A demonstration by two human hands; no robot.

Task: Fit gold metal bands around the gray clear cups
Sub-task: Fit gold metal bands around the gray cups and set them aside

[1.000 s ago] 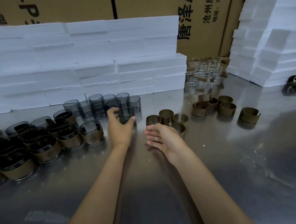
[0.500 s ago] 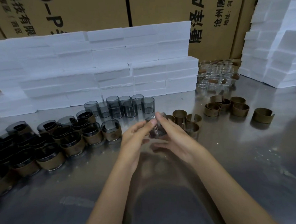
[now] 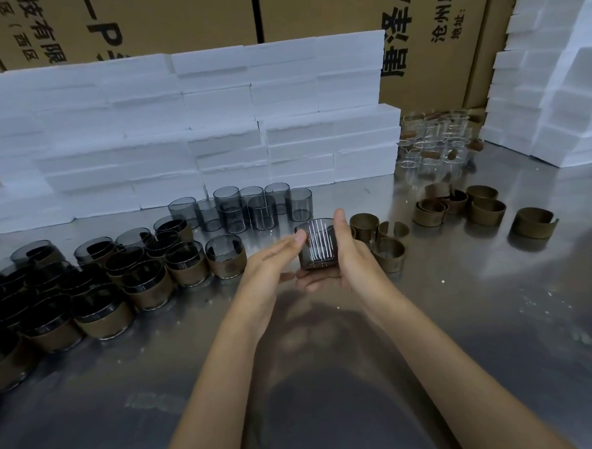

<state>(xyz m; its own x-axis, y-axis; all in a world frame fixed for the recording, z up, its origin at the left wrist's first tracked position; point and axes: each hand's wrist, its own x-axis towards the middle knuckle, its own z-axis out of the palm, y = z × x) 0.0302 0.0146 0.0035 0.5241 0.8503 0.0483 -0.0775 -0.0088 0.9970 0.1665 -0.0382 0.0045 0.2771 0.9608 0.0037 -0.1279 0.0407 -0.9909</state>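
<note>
A bare gray clear cup is held upright just above the steel table. My right hand cradles it, thumb up along its right side and fingers underneath. My left hand has straight fingers, one fingertip touching the cup's left rim. Loose gold bands lie right behind my right hand. More gold bands lie farther right. Several bare gray cups stand beyond my hands. No band is on the held cup.
Several gray cups with gold bands fill the table's left side. Colourless clear cups stand at the back right. White foam blocks form a wall behind, with another foam stack at the right and cardboard boxes behind.
My left hand lifted a gray cup from the bare group and brought it nearer. My right hand came in and took hold of it; my left fingers have straightened.
</note>
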